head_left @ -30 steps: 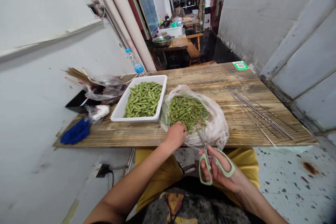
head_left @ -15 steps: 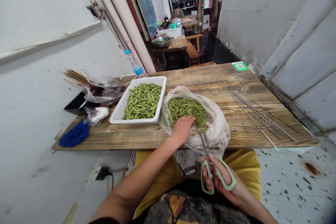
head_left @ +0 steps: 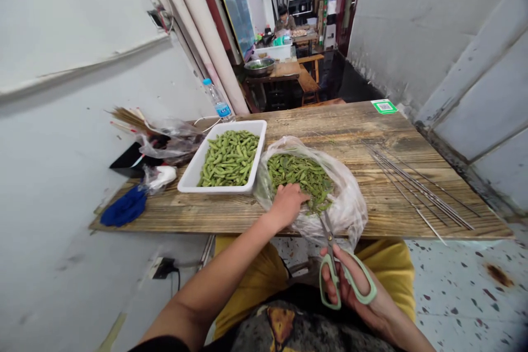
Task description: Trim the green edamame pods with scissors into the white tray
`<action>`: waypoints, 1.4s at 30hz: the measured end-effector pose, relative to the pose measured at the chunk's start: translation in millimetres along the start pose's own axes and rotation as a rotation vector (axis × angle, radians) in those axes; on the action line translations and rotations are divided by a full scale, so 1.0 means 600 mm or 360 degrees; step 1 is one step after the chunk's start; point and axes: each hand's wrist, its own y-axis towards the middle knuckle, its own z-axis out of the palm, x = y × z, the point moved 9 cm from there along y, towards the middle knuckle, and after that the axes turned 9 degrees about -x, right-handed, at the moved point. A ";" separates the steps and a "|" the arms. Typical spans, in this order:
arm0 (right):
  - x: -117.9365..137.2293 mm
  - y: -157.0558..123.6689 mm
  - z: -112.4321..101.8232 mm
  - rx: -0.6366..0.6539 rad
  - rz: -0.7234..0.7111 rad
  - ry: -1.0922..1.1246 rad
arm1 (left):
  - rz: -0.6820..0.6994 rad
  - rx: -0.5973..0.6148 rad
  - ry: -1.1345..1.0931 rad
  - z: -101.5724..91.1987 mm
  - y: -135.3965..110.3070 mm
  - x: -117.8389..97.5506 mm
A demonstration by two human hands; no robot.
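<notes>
My left hand (head_left: 289, 202) reaches into a clear plastic bag (head_left: 348, 203) of green edamame pods (head_left: 305, 173) at the table's near edge, its fingers curled down among the pods. Whether they grip a pod is hidden. My right hand (head_left: 355, 289) sits below the table edge over my lap and holds pale green scissors (head_left: 344, 280) by the handles, blades pointing up toward the bag. A white tray (head_left: 193, 173) filled with more pods stands just left of the bag.
Thin metal skewers (head_left: 416, 187) lie on the wooden table (head_left: 350, 126) at right. A blue cloth (head_left: 124, 209), crumpled plastic bags (head_left: 169, 140) and a water bottle (head_left: 218, 100) sit at left. Walls close in on both sides. A person sits at a far table (head_left: 284, 69).
My left hand has pushed farther into the bag, among the pods. My right hand with the scissors has dropped slightly lower toward my lap.
</notes>
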 end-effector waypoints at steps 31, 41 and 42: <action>0.082 0.027 -0.003 -0.0052 -0.0617 -0.1119 | -0.0715 -0.0155 -0.1654 0.014 -0.001 0.016; 0.091 0.036 0.005 -0.0133 -0.0593 -0.1050 | -0.0809 -0.0006 -0.1904 0.010 -0.019 -0.006; 0.091 0.037 0.003 -0.0141 -0.0594 -0.1030 | -0.0865 -0.0018 -0.1960 0.012 -0.019 -0.003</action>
